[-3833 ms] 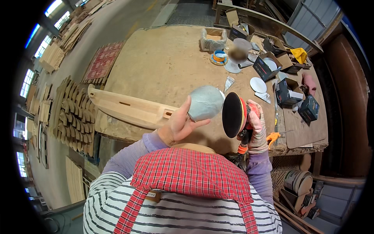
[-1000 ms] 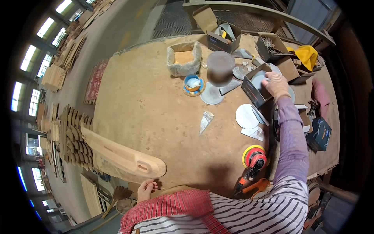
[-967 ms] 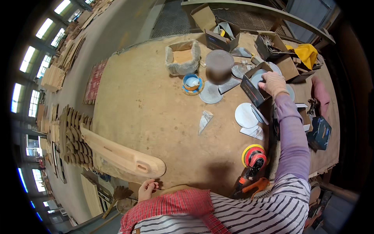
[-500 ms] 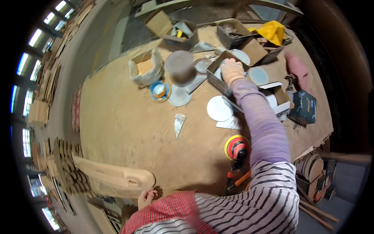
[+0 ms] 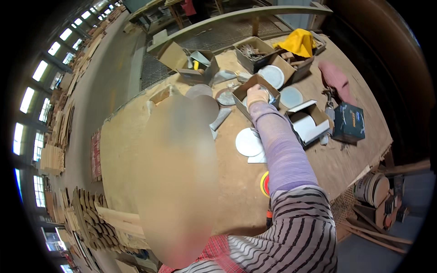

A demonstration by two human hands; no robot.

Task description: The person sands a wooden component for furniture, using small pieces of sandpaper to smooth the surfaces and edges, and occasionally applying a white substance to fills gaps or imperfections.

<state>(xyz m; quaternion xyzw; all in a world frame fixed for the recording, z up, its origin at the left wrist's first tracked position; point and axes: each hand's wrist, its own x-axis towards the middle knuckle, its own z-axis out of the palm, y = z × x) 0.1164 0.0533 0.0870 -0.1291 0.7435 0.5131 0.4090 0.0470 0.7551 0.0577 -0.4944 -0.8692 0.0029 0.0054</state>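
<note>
Reaching over the workbench (image 5: 346,166), the person extended the right arm, in a purple ribbed sleeve (image 5: 284,145), to an open cardboard box (image 5: 240,105). The right hand (image 5: 257,94) was inserted past the rim, knuckles uppermost and fingertips downward. From my position I could not tell whether the fingers were pinching something or spread; the box walls and the hand's own back concealed the tips. The left hand could not be located: a blurred oval covered the left part of the bench.

The box stood with its opening upward, presumably to permit access from above. A white disc (image 5: 249,142) lay flat on its near side; a pale grey disc (image 5: 271,77) and a pale blue disc (image 5: 291,97) lay beyond it and to its right. Flat storage probably protected their faces from creasing.

The sander (image 5: 265,184) rested beside the sleeve, only its yellow-and-red pad edge and an orange fitting exposed. Its placement presumably left the right hand unencumbered. A long wooden workpiece (image 5: 119,220) lay at the left edge, well apart from the box, partly hidden by the blur.
</note>
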